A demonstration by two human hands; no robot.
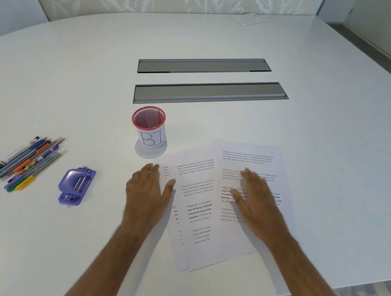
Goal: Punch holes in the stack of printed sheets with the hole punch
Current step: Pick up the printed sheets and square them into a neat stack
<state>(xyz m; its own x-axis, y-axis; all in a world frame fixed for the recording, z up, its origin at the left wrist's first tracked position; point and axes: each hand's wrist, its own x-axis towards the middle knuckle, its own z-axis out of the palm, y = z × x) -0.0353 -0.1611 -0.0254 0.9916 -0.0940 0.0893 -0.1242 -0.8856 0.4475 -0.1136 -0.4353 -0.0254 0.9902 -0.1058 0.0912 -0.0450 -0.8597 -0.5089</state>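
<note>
Your printed white sheets with black text (205,213) aren't a stack yet: they lie fanned on the white table (315,138), near its front edge, w/ at least three offset layers showing and the top sheet skewed to the right. Your left hand (148,188) is flat and spread, gripping nothing, thumb on the left margin of the lower sheets. Your right hand (256,195) is also flat, fingers out, resting palm-down on the top sheet, nothing grasped. It's blurred, so can't tell how hard it presses.

The small purple plastic hole punch (75,184) sits well to your left, untouched, between the sheets and the loose pile of pens and markers (26,160).

Risks, as I judge them:
- Punch w/o squaring first and the holes prob won't line up across sheets, given the fan and skew.
- Slide the sheets together w/ flat palms and the bottom ones may drag or crease, or slip off the near table edge.
- The red mesh pen cup with a white "BI" label (150,130) stands just beyond the sheets' top-left corner; tapping or pushing the stack fwd could knock it over.
- Reaching left for the punch leaves only one hand holding, so sheets may re-fan.
</note>
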